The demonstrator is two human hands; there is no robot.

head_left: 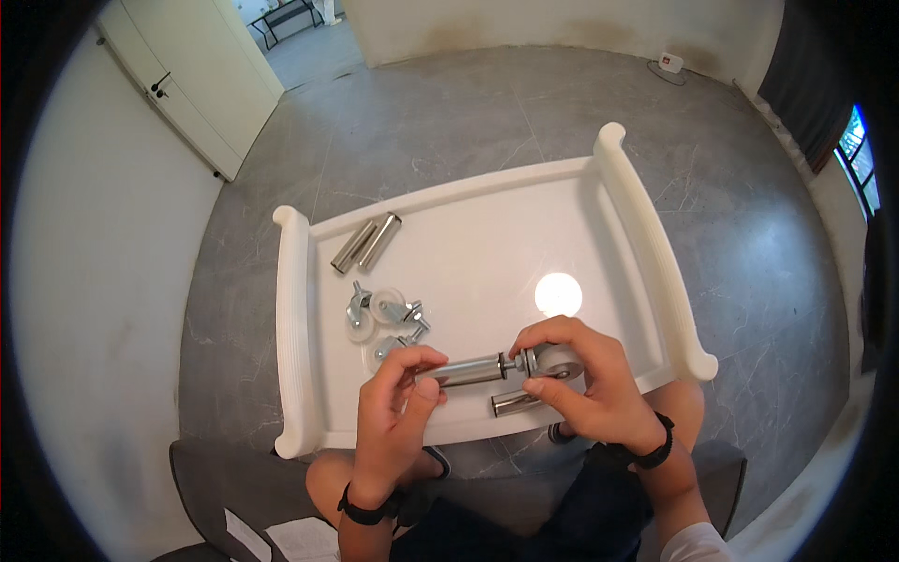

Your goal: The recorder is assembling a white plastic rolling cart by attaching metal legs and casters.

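My left hand (401, 398) is closed around the left end of a shiny metal tube (468, 371), held level above the white tray table (468, 234). From the right, my right hand (592, 375) grips a caster wheel (560, 362) by its wheel and bracket. The caster's threaded stem (513, 364) points at the tube's right end and meets it; how deep it sits inside I cannot tell. Below my hands another metal tube (513, 403) lies on the tray, partly covered by my right hand. Several loose casters (386, 304) lie left of centre, one partly behind my left hand.
Two more metal tubes (367, 244) rest in the tray's far left corner. Raised curved ends (651, 253) bound the tray left and right. A grey seat (243, 487) with papers (302, 539) is at the lower left. A white door (187, 84) stands at the back left.
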